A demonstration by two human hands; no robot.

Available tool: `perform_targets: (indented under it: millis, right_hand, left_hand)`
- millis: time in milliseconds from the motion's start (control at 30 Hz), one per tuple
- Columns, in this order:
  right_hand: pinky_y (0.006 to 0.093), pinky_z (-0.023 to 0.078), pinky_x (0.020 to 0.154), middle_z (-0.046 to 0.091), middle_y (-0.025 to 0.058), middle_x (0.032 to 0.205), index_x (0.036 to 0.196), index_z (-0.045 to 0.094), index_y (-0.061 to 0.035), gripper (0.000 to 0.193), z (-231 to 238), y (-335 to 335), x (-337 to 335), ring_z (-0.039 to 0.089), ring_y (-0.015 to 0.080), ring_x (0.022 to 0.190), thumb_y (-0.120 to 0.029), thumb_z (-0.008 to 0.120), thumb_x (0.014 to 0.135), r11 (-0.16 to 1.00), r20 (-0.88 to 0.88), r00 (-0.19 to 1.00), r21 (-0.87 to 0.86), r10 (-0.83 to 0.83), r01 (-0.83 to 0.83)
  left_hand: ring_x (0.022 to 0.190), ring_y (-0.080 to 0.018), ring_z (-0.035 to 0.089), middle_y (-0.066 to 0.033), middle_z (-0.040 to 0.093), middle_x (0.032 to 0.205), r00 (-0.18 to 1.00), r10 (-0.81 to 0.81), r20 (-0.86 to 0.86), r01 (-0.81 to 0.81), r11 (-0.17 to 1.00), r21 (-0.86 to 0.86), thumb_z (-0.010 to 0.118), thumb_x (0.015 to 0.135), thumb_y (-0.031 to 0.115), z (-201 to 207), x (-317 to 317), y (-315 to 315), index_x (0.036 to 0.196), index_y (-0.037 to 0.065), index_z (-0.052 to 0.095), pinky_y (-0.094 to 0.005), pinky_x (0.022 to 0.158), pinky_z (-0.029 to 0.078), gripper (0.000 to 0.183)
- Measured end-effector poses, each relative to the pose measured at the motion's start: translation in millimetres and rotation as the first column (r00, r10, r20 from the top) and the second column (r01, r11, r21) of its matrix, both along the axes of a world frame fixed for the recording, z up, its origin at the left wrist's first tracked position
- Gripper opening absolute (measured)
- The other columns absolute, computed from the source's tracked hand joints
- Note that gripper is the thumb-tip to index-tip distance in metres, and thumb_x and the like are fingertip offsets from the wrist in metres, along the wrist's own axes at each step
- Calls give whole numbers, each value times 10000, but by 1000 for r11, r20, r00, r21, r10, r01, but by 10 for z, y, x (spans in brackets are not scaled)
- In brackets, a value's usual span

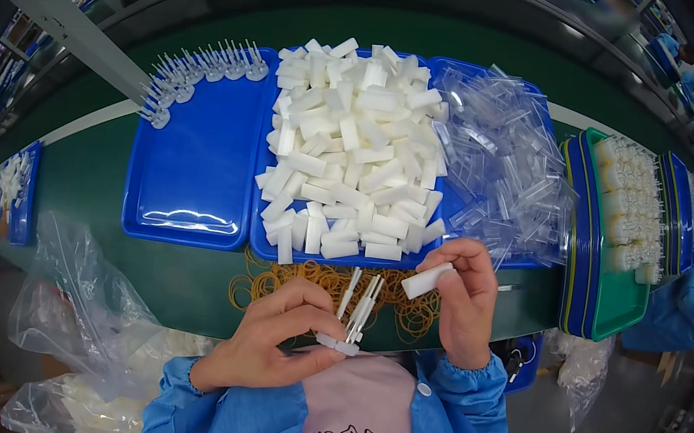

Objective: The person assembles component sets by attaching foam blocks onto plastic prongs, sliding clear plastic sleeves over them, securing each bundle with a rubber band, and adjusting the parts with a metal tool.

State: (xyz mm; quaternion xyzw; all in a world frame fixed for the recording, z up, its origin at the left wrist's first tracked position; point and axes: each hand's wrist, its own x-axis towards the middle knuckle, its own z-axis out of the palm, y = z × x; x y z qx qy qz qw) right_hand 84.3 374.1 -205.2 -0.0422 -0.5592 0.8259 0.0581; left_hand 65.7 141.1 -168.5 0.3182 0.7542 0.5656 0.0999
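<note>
Near the table's front edge, my left hand pinches the white base of a small plastic part with several thin upright prongs. To its right, my right hand holds a white block between thumb and fingers, tilted and apart from the prongs. Just beyond my hands a blue tray is heaped with similar white blocks. Tan rubber bands lie loose on the table around and behind my hands.
A left blue tray has several pronged parts along its far edge. Clear plastic pieces fill a right tray. Farther right, stacked trays carry a green tray with assembled pieces. Plastic bags hang at left. Co-workers sit nearby.
</note>
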Motion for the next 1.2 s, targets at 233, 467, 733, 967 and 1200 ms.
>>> perform_targets:
  millis: [233, 467, 733, 967, 1200]
  right_hand:
    - [247, 419, 814, 573, 58, 944, 1079, 507, -20, 232, -19, 3, 43, 532, 109, 884, -93, 582, 871, 998, 1, 999, -45, 32, -32]
    - [260, 433, 814, 581, 66, 948, 1073, 501, -21, 225, -14, -2, 25, 542, 116, 887, -90, 577, 873, 997, 17, 998, -49, 53, -52]
    - [270, 432, 818, 583, 72, 938, 1029, 500, -14, 194, -24, 49, -16, 545, 126, 880, -84, 580, 867, 985, 45, 987, -90, 152, -147]
    - [264, 422, 810, 573, 72, 936, 1012, 500, -17, 187, -39, 71, -25, 535, 127, 871, -83, 587, 861, 977, 39, 981, -104, 192, -187]
    - [267, 425, 807, 570, 72, 932, 1003, 496, -17, 194, -8, 74, -17, 537, 127, 879, -83, 599, 853, 969, 61, 973, -121, 223, -215]
  left_hand:
    - [839, -190, 563, -85, 559, 934, 997, -57, 49, 53, 995, 85, 749, 673, 21, -42, -4, 37, 896, 36, 671, -277, 663, 464, 237]
    - [842, -192, 564, -80, 555, 931, 989, -122, 83, 117, 991, 68, 768, 694, 78, -53, -23, 1, 915, 42, 675, -274, 655, 464, 243]
    - [823, -193, 560, -75, 547, 935, 979, -151, 134, 147, 988, 43, 747, 710, 59, -41, -65, -52, 916, 54, 672, -279, 650, 459, 220]
    - [803, -192, 559, -72, 549, 931, 971, -177, 159, 170, 984, 62, 737, 717, 52, -59, -63, -77, 924, 58, 672, -279, 638, 451, 217]
    - [800, -193, 557, -70, 549, 922, 970, -181, 163, 175, 983, 54, 733, 719, 55, -62, -63, -62, 922, 58, 674, -280, 629, 451, 211]
